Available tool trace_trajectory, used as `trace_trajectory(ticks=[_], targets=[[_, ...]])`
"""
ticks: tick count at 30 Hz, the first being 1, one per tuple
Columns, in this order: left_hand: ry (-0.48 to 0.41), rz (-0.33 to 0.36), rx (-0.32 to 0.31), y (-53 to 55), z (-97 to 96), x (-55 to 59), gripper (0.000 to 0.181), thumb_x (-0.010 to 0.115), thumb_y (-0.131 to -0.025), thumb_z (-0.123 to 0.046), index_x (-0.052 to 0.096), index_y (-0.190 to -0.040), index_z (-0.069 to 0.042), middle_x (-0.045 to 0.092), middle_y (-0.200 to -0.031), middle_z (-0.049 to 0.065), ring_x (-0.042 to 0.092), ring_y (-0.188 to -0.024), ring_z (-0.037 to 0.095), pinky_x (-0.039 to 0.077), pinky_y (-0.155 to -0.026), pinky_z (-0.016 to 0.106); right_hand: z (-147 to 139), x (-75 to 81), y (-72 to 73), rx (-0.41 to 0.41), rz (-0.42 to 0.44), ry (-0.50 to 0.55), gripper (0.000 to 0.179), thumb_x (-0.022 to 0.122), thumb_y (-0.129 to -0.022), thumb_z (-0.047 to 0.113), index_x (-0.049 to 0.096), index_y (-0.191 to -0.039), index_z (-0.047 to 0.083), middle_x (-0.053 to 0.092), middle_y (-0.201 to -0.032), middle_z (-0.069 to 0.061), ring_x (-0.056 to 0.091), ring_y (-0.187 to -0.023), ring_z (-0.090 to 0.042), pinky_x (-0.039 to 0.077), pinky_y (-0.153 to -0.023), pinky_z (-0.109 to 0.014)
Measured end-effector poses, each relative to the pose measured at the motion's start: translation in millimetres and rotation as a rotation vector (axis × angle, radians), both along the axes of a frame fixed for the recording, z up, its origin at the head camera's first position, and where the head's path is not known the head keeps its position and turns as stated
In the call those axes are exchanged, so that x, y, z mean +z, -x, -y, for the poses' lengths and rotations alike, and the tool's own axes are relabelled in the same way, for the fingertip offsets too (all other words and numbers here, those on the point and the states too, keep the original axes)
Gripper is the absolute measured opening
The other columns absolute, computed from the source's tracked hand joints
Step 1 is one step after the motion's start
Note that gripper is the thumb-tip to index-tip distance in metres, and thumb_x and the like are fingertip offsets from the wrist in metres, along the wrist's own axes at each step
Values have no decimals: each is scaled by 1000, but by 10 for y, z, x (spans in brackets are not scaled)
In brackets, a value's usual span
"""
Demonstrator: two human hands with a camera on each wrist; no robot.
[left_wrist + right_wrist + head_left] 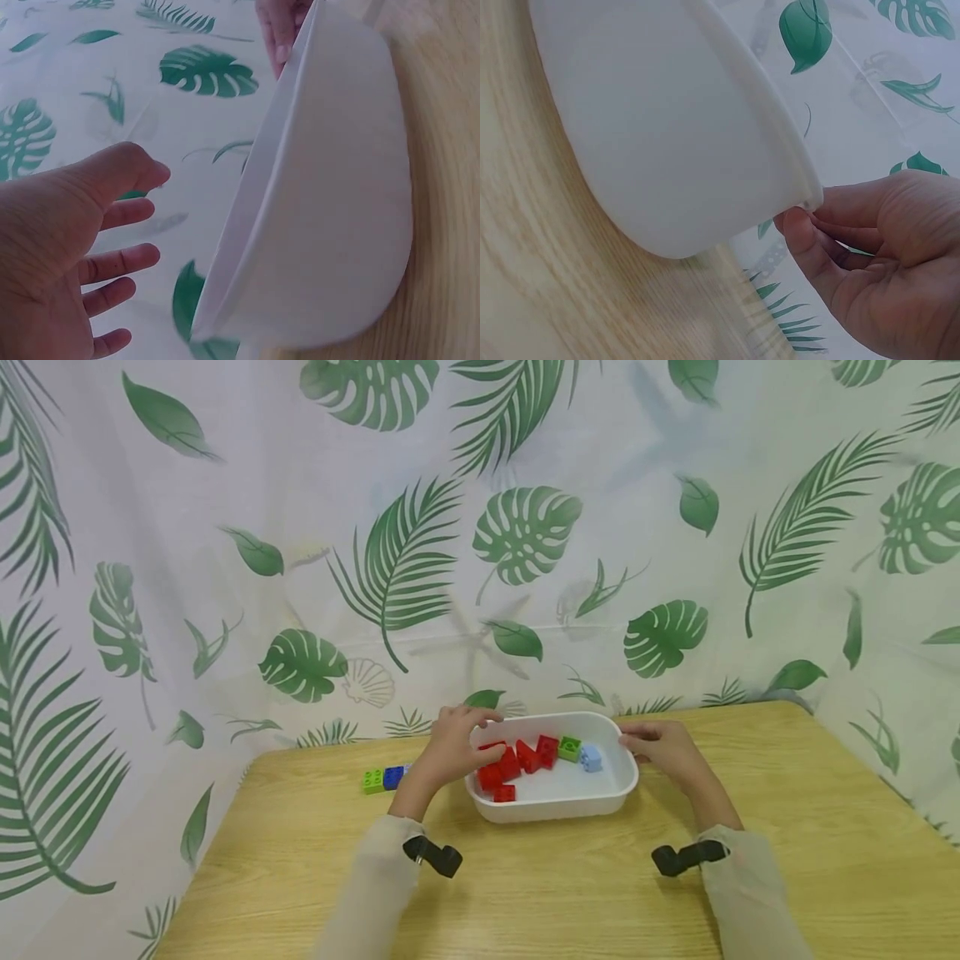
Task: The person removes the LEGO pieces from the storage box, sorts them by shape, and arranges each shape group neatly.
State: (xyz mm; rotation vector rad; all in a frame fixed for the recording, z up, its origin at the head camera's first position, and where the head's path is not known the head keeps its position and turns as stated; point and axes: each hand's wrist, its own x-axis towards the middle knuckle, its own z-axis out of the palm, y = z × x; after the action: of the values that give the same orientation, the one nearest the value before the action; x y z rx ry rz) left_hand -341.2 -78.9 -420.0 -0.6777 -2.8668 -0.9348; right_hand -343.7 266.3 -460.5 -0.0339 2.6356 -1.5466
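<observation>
A white plastic tub [555,808] stands on the table, holding several red toy bricks [510,764] toward its left, a green brick [570,748] and a light blue brick [591,758] farther right. My right hand [667,750] pinches the tub's right rim between thumb and fingers, as the right wrist view confirms. Over the tub's left end hovers my left hand [452,747], its thumb and fingers spread apart. In the left wrist view that left hand [67,240] holds nothing and is apart from the tub wall [337,187].
Left of the tub, a green brick [372,781] and a dark blue brick [393,777] lie in a row, with a paler piece partly hidden behind the left wrist. Behind the wooden table [555,893] hangs a leaf-patterned curtain [540,635]. Both wrists wear black straps.
</observation>
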Motion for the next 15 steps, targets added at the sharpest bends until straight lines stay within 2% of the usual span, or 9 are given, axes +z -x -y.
trace_trajectory(ticks=[10, 15], targets=[[14, 27, -43, 77, -572, -54, 41, 69, -95, -33, 62, -133, -21, 64, -128, 10, 45, -124, 27, 46, -99, 43, -14, -7, 5, 10, 4, 23, 44, 60, -103, 25, 60, -138, -3, 61, -138, -26, 68, -105, -18, 58, -93, -38], [-27, 67, -86, 111, -795, -106, 42, 70, -96, -30, 62, -135, -19, 64, -126, 12, 47, -125, 26, 45, -103, 42, -27, 3, 4, 14, 14, 54, 45, 60, -104, 24, 59, -138, -4, 61, -139, -26, 67, -104, -15, 58, -93, -36]])
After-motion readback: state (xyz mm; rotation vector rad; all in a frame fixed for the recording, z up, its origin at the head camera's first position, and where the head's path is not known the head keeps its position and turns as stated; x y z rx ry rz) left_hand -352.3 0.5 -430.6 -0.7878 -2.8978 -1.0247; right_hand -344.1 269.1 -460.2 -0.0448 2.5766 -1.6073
